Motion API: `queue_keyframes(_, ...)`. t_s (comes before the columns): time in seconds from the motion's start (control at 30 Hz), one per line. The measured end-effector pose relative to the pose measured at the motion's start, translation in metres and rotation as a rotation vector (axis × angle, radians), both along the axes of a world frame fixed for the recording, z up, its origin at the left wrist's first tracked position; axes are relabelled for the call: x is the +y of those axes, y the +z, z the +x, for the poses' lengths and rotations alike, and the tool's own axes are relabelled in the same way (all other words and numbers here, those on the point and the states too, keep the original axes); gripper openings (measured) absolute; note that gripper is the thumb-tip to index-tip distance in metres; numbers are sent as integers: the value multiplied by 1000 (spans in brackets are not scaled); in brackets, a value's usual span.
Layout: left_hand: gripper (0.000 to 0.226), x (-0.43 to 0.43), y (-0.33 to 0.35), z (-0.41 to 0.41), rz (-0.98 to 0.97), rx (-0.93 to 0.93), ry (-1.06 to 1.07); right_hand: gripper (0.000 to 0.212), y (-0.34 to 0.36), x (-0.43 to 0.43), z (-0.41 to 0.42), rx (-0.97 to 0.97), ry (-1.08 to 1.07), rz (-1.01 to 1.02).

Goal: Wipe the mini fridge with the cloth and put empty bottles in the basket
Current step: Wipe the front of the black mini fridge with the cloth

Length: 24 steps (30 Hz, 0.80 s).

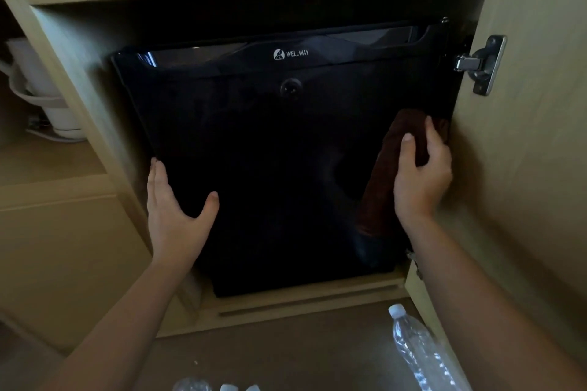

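A clear plastic bottle (416, 349) lies on the floor at lower right; more bottle tops (228, 387) show at the bottom edge. The left hand (178, 200) lies flat, fingers straight, on the black mini fridge (270, 152) door. The right hand (419, 168) grips the brown cloth (381, 187) against the door's right side. The fridge sits inside a wooden cabinet (95, 89), whose door (533, 105) stands open at right. A white kettle (41, 89) stands on the shelf to the left.

Mini fridge (270, 168): glossy black door, white logo lettering. Cloth (386, 174): dark reddish-brown, no pattern discernible. Cabinet (533, 143): pale beige wood with silver hinge (481, 64); bottle (416, 349) clear, white cap.
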<state>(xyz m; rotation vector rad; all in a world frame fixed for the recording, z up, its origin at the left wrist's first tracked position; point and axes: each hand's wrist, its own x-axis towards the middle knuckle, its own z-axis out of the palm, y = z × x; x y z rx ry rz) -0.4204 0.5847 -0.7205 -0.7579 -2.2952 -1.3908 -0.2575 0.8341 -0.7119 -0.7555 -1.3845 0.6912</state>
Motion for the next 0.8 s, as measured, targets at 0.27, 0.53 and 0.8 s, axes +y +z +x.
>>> queue_keyframes(0.27,98,-5,-58,5,-105,-203,-32,41,-128,-5,18,-207,12,-145)
queue_keyframes(0.53,105,-7,-109,9,-167,-266,-56,52,-196,-9,23,-345,29,-247)
queue_keyframes(0.8,110,1,-135,4,-155,-233,-38,46,-220,-8,27,-418,54,-197)
